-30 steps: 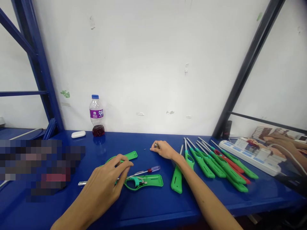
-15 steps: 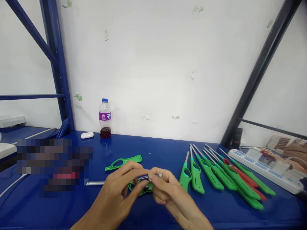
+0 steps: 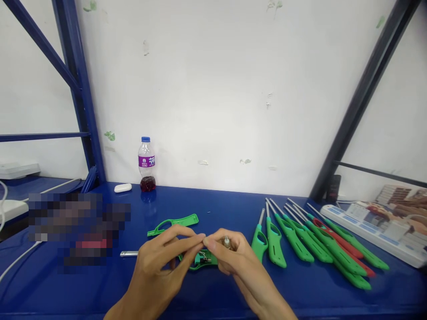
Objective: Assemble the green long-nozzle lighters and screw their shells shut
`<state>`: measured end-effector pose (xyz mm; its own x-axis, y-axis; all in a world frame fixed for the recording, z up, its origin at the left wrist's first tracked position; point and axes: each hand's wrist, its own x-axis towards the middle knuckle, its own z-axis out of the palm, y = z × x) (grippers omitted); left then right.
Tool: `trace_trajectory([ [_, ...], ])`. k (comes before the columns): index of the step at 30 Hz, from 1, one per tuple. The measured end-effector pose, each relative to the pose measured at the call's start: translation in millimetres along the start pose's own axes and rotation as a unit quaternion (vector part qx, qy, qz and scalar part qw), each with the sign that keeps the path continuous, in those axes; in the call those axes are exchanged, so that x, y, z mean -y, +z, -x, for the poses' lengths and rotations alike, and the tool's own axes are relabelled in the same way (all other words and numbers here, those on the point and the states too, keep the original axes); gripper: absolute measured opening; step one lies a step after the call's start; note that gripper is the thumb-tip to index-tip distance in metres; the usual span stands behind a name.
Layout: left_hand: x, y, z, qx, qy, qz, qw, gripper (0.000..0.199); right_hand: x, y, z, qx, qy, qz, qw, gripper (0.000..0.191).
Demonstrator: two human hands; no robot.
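Presently: on the worktop (image 3: 207, 300), the opened green lighter (image 3: 212, 260) could lose its exposed innards (image 3: 200, 257) if knocked; it lies beneath the left grip (image 3: 155, 260) and right grip (image 3: 239, 258). Left: narrow pinch, contents hidden. Right: curled around a small metallic part (image 3: 227, 242), droppable if the hold slackens.

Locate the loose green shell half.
In the head view, the green shell half lies left of centre on the table, just beyond the left hand.

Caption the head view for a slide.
Left hand and right hand meet above an opened green lighter, other lighters at right.
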<state>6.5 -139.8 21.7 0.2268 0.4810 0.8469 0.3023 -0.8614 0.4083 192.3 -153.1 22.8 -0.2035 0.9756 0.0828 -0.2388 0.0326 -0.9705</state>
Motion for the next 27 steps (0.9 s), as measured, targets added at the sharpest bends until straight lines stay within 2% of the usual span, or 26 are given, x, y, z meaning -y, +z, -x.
trace_trajectory([
  [7,7.8,-3.4,0.6,-0.02,0.036,-0.056,0.998,0.019,-1.7,-2.8,4.2,-0.02,-0.011,0.082,0.996,0.048],
  [10,7.8,-4.8,0.2,-0.003,0.01,-0.046,0.999,0.015,1.5,-6.1,7.5,-0.018,0.011,0.074,0.997,0.044],
  [13,6.3,-4.5,-0.2,0.017,-0.035,-0.035,0.999,0.009,3.8,-11.1,9.4,0.01,0.022,0.049,0.999,0.038],
  [16,5.1,-3.2,-0.8,0.023,-0.065,-0.02,0.997,0.007,2.7,-14.5,7.7,0.034,0.016,0.058,0.998,0.046],
  [19,4.5,-1.8,-1.5,0.027,-0.068,-0.013,0.997,0.008,1.0,-13.9,3.6,0.03,-0.012,0.106,0.994,0.051],
  [27,4.8,-2.8,-2.3,0.03,-0.045,-0.02,0.998,0.013,8.1,-5.9,5.4,0.046,-0.04,0.14,0.988,0.042],
])
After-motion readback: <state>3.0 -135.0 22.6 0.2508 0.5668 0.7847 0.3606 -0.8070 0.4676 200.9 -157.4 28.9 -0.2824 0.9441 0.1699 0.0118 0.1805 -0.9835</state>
